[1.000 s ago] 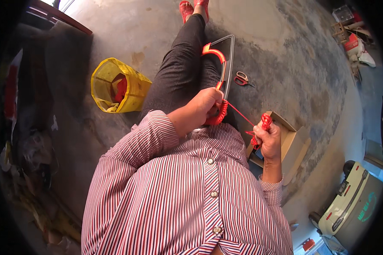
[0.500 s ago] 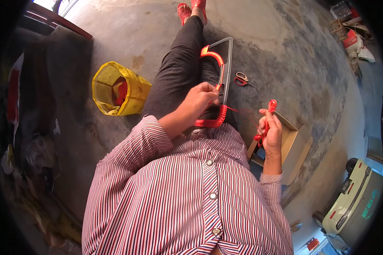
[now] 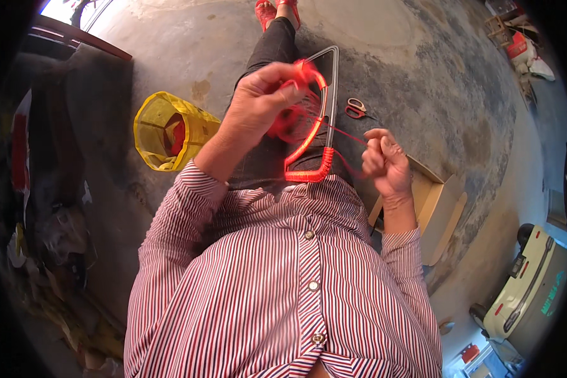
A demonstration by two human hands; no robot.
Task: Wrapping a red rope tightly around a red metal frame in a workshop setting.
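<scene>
On my thighs lies a grey metal frame (image 3: pixel 335 88) with a curved orange-red bar along one side. Its near corner is wrapped tightly in red cord (image 3: pixel 327 165). My left hand (image 3: pixel 258 104) is closed on a loose bundle of red cord (image 3: pixel 290 120), smeared by motion, above the curved bar. From there a thin strand (image 3: pixel 346 132) runs across the frame to my right hand (image 3: pixel 387 160). That hand is curled with the strand at its fingers, to the right of the frame. Part of the curved bar is hidden behind the bundle and my left fingers.
Scissors (image 3: pixel 355 108) lie on the concrete floor right of the frame. A yellow bin (image 3: pixel 201 132) with red and yellow scraps inside stands to the left. Beside my right forearm is an open cardboard box (image 3: pixel 450 205). A pale suitcase (image 3: pixel 516 283) stands at the lower right.
The red cord bundle has passed from my right hand to my left. My left hand has moved up and away from the bar, while my right now holds only a strand.
</scene>
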